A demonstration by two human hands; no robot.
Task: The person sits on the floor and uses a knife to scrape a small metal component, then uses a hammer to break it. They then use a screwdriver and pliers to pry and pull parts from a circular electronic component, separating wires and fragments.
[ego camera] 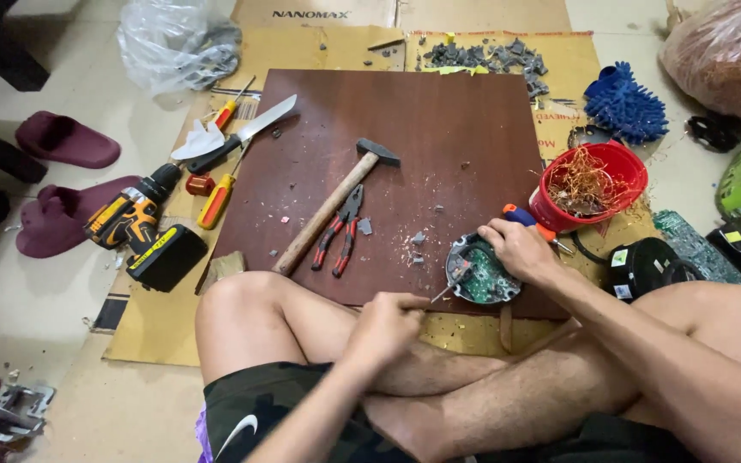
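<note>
Gripping a thin metal tool, the left hand probes a round green circuit board steadied by right hand fingers; right of centre, a red plastic bowl holds tangled copper wire.

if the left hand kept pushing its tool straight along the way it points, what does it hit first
The left hand holds a thin tool aimed up and right; its tip is already at the green circuit board that the right hand steadies. It would likely meet that board first, though depth is unclear.

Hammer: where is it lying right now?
In the head view the hammer lies diagonally on the dark wooden board, left of centre, right beside the red-handled pliers, away from both hands.
</note>
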